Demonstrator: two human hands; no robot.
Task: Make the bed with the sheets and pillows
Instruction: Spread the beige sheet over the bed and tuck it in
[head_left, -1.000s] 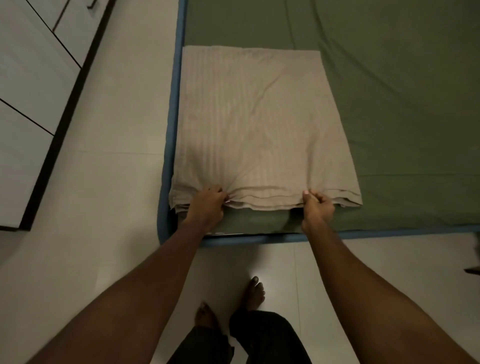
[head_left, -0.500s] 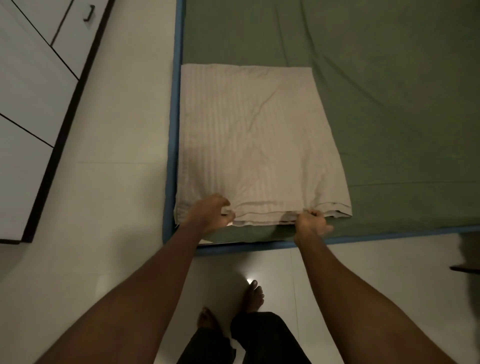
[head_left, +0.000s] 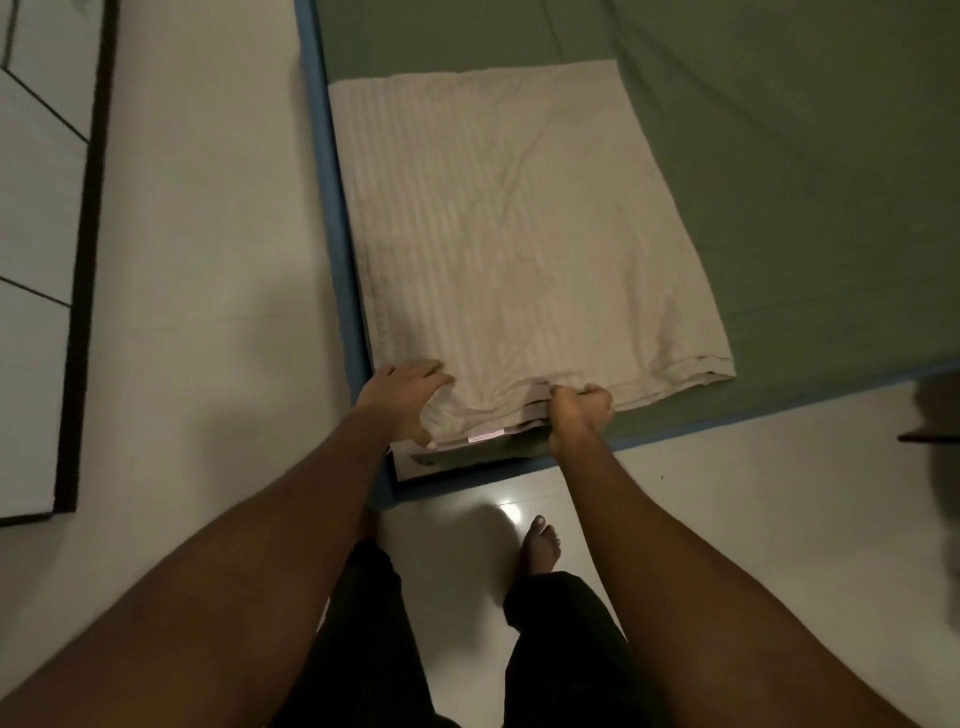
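Note:
A folded beige striped sheet (head_left: 519, 239) lies flat on the near left corner of the bed, over a green fitted sheet (head_left: 789, 171). My left hand (head_left: 402, 397) grips the beige sheet's near left corner, thumb tucked under the layers. My right hand (head_left: 579, 408) is curled into a fist on the near edge, close to its middle. A small pink label shows on the sheet's edge between my hands. No pillow is in view.
The bed has a blue border (head_left: 332, 208) along its left and near sides. Pale tiled floor (head_left: 208, 260) surrounds it. White cabinet doors with a dark frame (head_left: 47, 249) stand at the far left. My bare feet (head_left: 540, 545) stand just in front of the bed corner.
Both hands have slid left along the sheet's near edge; the right hand went from the right corner to about the middle. The view has shifted and tilted.

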